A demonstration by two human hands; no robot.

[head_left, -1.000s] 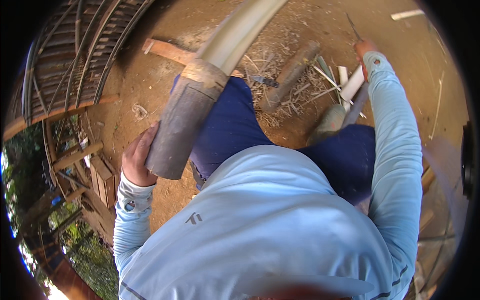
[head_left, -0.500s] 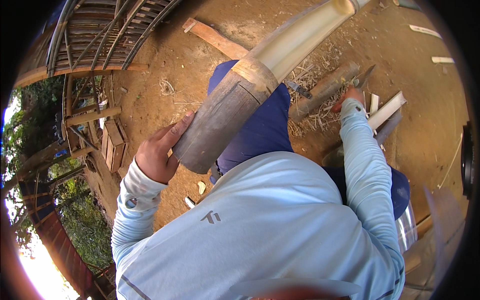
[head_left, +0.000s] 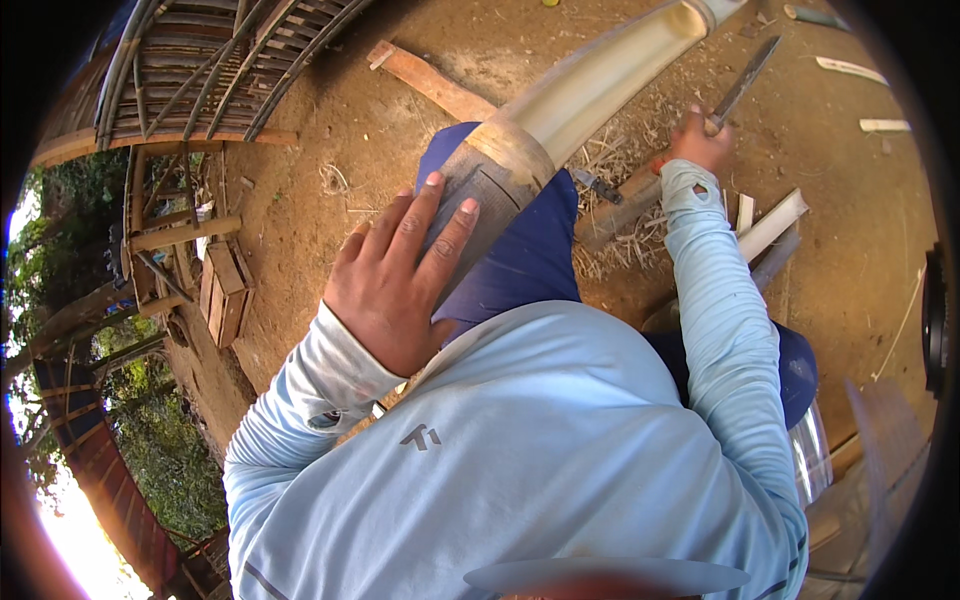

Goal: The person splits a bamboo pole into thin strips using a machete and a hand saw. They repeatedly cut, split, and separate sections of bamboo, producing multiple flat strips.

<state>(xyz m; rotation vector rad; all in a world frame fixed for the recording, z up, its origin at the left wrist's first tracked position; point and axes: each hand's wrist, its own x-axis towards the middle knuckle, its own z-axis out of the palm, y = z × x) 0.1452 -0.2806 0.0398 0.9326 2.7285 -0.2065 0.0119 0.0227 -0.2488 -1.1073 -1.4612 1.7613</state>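
Observation:
A thick bamboo piece [head_left: 590, 95] lies across my knee, its far length cut open to show the pale hollow inside. The near end is a whole, dark round section. My left hand [head_left: 400, 265] rests on top of that dark section with fingers stretched out and apart, hiding much of it. Out to the right, my right hand [head_left: 697, 143] is closed round the handle of a long knife [head_left: 748, 82], its blade slanting up and away from the bamboo. Beneath, on the ground, a small dark tool [head_left: 596, 186] sits by the shavings.
A log [head_left: 622, 215] lies among pale shavings [head_left: 625, 250] right of my knee. Split bamboo strips [head_left: 775, 222] are at its right. A flat wooden board [head_left: 430, 80] lies at the far left of the bamboo; a wooden box [head_left: 226, 293] and a slatted bamboo structure [head_left: 200, 75] stand left.
My left hand has moved from the bamboo's near end up onto its dark top. My right hand, with the knife, has risen farther away from me. The bamboo has hardly shifted.

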